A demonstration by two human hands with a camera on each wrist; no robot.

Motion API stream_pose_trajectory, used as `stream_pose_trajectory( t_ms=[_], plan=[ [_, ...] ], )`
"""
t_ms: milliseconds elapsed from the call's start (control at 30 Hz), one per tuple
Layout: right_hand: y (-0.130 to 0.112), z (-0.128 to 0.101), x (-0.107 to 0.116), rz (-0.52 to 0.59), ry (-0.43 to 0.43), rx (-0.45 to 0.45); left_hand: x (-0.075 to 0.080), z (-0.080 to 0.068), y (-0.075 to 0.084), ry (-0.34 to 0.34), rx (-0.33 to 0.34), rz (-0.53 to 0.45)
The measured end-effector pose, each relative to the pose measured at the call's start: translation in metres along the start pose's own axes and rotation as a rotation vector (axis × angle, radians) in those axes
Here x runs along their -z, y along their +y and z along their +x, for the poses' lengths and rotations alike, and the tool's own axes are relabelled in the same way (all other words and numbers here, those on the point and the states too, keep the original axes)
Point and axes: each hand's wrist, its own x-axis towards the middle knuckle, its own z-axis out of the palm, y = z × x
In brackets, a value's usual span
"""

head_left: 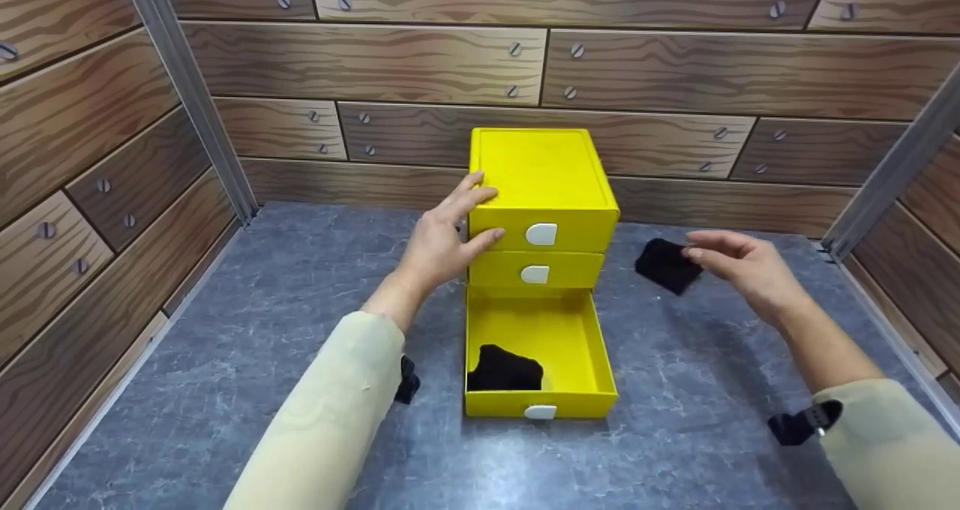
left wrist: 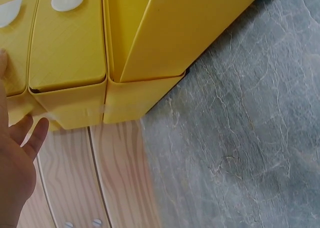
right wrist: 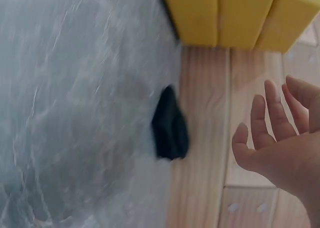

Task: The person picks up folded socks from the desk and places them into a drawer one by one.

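Note:
A yellow drawer cabinet (head_left: pixel 544 169) with white handles stands on the table. Its bottom drawer (head_left: pixel 559 330) is pulled out and holds a black cloth (head_left: pixel 506 369) at the front left. My left hand (head_left: pixel 446 229) rests on the cabinet's upper left front corner, fingers on the top and side, thumb on the front of the top drawer. A second black cloth (right wrist: pixel 171 125) lies on the table to the right of the cabinet. Over on that side is my right hand (head_left: pixel 742 270), close to this cloth. Fingers loosely bent, it appears apart from the cloth in the right wrist view.
The grey marbled tabletop (head_left: pixel 300 285) is enclosed by wood-patterned walls (head_left: pixel 375 64) at the back and both sides. Metal posts (head_left: pixel 196 97) stand in the back corners. The upper two drawers (head_left: pixel 495 270) are closed.

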Motion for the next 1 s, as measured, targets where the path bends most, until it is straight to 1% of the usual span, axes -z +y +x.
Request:
stream_pose_trajectory(
  t_ms=[33, 133, 233, 333, 467, 567, 667, 733, 833, 933, 1000],
  plan=[
    [0.006, 0.002, 0.004, 0.011, 0.021, -0.013, 0.0, 0.0, 0.0, 0.0, 0.0, -0.001],
    [0.022, 0.01, 0.014, -0.001, 0.076, -0.05, 0.0, -0.001, 0.001, -0.001, 0.002, -0.01],
    [0.037, 0.016, 0.019, -0.07, 0.116, -0.071, -0.001, -0.002, 0.001, -0.003, 0.006, -0.013],
    [0.05, 0.022, 0.022, -0.15, 0.127, -0.09, -0.002, -0.003, 0.001, -0.009, 0.01, -0.016],
    [0.065, 0.028, 0.021, -0.254, 0.135, -0.142, -0.003, -0.004, 0.001, -0.009, 0.01, -0.018],
    [0.075, 0.032, 0.016, -0.267, 0.139, -0.167, -0.004, -0.004, 0.0, -0.005, 0.009, -0.02],
    [0.085, 0.036, 0.01, -0.219, 0.125, -0.177, -0.004, -0.005, -0.001, -0.005, 0.01, -0.028],
    [0.09, 0.038, 0.008, -0.194, 0.1, -0.19, -0.004, -0.005, -0.001, -0.007, 0.013, -0.031],
    [0.094, 0.04, 0.008, -0.184, 0.028, -0.226, -0.003, -0.004, -0.001, -0.007, 0.012, -0.032],
    [0.094, 0.042, 0.012, -0.212, -0.062, -0.267, -0.001, -0.002, -0.001, -0.006, 0.008, -0.032],
    [0.092, 0.043, 0.013, -0.226, -0.107, -0.289, 0.0, -0.001, -0.001, -0.006, 0.005, -0.029]
  ],
)
